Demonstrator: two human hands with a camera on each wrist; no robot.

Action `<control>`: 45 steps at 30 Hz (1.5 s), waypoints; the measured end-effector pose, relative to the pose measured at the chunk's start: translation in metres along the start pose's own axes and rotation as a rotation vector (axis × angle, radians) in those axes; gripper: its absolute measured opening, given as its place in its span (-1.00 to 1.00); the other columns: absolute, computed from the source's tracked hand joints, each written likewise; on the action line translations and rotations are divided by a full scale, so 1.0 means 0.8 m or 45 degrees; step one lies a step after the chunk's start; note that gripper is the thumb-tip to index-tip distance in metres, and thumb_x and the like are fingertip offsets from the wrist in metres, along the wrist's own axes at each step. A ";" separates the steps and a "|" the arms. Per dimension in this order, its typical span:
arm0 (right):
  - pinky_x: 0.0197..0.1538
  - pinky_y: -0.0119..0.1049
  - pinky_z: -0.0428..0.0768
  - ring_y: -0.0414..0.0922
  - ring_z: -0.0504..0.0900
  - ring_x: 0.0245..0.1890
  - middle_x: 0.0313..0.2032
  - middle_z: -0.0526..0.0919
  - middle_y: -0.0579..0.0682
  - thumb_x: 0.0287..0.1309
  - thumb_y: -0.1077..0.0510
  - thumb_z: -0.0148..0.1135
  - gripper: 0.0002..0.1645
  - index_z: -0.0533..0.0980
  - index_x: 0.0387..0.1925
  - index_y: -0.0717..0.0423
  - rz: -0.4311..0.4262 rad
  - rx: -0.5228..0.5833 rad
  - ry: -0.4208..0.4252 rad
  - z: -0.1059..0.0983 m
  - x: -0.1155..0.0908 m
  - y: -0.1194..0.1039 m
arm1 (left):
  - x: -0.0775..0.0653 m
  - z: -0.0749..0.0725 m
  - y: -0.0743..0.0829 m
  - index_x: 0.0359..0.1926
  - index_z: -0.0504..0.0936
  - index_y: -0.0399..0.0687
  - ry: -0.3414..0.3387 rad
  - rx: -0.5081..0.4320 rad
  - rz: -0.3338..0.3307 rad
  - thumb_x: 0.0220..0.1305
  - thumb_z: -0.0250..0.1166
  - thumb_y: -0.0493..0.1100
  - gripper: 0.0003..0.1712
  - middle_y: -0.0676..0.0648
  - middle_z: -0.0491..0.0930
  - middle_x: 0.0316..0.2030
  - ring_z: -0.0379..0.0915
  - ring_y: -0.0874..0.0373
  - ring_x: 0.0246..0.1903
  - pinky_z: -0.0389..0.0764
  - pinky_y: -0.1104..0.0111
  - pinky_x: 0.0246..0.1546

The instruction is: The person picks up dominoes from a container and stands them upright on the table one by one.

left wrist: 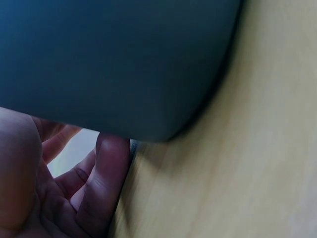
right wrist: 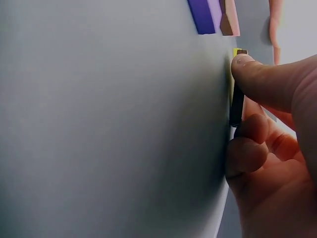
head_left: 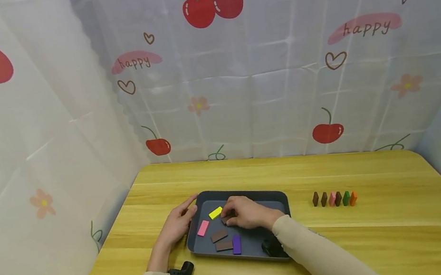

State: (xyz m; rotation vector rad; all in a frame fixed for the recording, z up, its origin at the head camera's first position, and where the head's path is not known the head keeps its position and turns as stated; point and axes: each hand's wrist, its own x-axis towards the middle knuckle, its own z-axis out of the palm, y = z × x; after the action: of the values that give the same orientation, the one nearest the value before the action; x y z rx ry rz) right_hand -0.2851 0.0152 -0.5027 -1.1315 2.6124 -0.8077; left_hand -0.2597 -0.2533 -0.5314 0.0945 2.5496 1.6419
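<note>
A dark grey tray [head_left: 248, 258] with a raised rim lies on the wooden table, holding several small domino blocks. My right hand [head_left: 246, 212] reaches inside it and pinches a dark brown domino [right wrist: 237, 101] between thumb and fingers, close to the tray floor. Just left of those fingertips lies a yellow domino [head_left: 215, 213]. A pink domino [head_left: 203, 228], two brown dominoes [head_left: 219, 236] and a purple domino [head_left: 236, 244] lie flat nearby. Against the tray's left side rests my left hand [head_left: 177, 223]; its fingers touch the outer wall in the left wrist view.
Right of the tray, a row of upright dominoes stands on the table [head_left: 390, 226]: brown ones [head_left: 315, 199], a pink one [head_left: 332, 198], a green one [head_left: 346, 198] and an orange one [head_left: 353, 198]. Cherry-printed curtains [head_left: 268, 110] hang behind and at the sides.
</note>
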 end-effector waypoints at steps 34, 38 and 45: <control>-0.12 -0.30 0.56 -0.22 0.52 -0.26 0.01 0.63 -0.16 0.52 0.08 0.15 -0.65 0.56 0.24 0.01 0.089 0.165 0.120 -0.041 -0.060 -0.001 | -0.003 0.003 0.003 0.50 0.40 0.34 0.008 0.015 0.008 0.58 0.13 0.06 -0.47 -0.13 0.47 -0.32 0.37 0.08 -0.36 0.42 0.36 -0.38; -0.13 -0.29 0.56 -0.19 0.51 -0.26 0.02 0.63 -0.15 0.51 0.09 0.16 -0.65 0.56 0.23 0.03 0.100 0.165 0.148 -0.047 -0.065 -0.001 | -0.002 0.002 0.004 0.50 0.40 0.33 0.000 -0.002 0.008 0.58 0.13 0.05 -0.47 -0.14 0.46 -0.33 0.36 0.08 -0.39 0.42 0.37 -0.41; -0.12 -0.29 0.57 -0.21 0.53 -0.23 0.06 0.64 -0.11 0.52 0.10 0.16 -0.66 0.55 0.23 0.04 0.091 0.193 0.182 -0.053 -0.076 0.002 | -0.002 0.002 0.004 0.50 0.41 0.31 -0.004 0.010 0.014 0.59 0.12 0.05 -0.47 -0.10 0.42 -0.37 0.34 0.09 -0.40 0.41 0.36 -0.39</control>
State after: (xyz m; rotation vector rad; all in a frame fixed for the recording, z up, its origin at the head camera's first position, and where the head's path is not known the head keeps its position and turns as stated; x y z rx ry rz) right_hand -0.2597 0.0769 -0.4712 -0.9678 2.6335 -1.0879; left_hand -0.2579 -0.2504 -0.5290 0.1118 2.5584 1.6340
